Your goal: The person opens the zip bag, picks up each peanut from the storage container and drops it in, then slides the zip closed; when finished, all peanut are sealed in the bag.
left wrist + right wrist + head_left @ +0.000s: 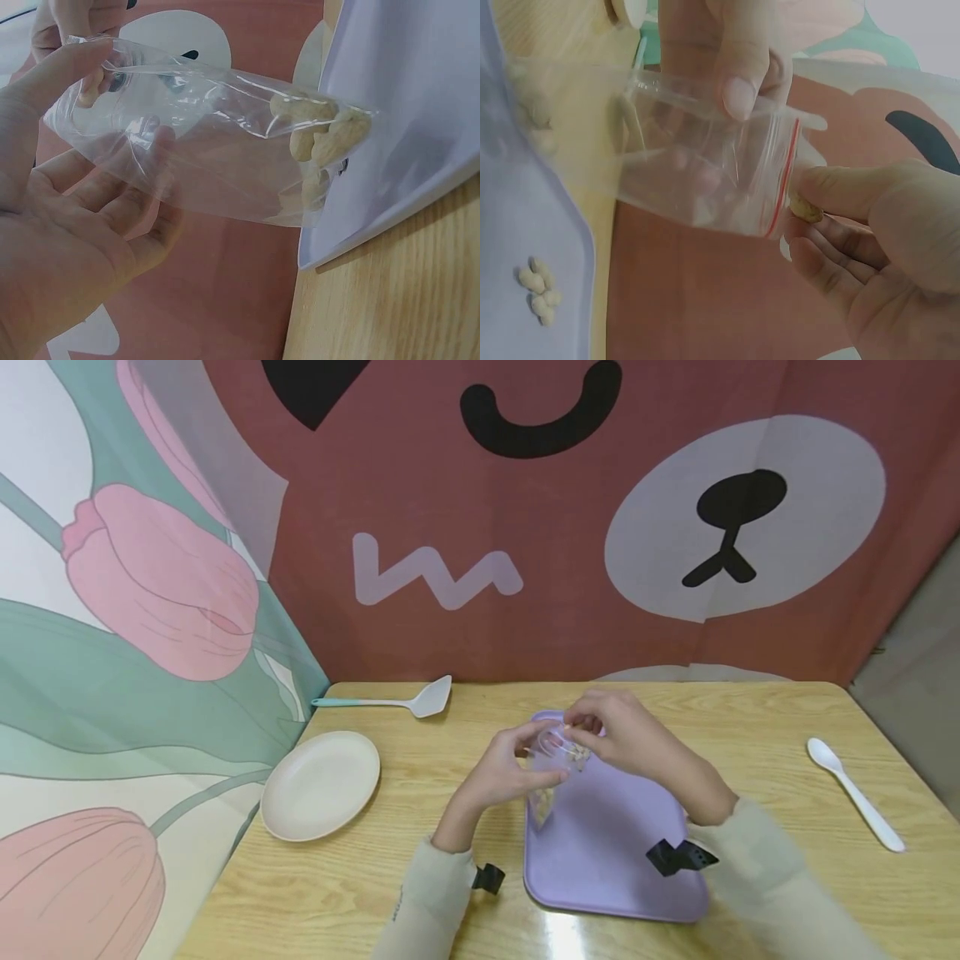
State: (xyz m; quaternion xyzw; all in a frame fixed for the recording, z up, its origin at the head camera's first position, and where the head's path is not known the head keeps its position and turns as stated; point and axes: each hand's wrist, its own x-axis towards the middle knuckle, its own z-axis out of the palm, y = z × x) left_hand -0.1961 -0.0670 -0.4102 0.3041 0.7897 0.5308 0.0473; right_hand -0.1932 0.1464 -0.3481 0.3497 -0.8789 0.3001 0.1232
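My left hand (498, 768) holds a clear zip bag (225, 161) by its mouth, thumb on one side and fingers on the other. The bag's mouth stands spread, with a red zip line visible in the right wrist view. Several peanuts (341, 135) lie in the bottom of the bag. Right at the mouth, my right hand (626, 735) pinches a peanut (805, 211) between thumb and fingers. Below both hands is a purple tray (615, 852), with several loose peanuts (538, 289) on it.
A cream plate (321, 787) sits on the wooden table at the left. Behind it lies a spatula (431, 698) with a teal handle. A white spoon (858, 797) rests at the right. A printed cloth hangs along the table's back edge.
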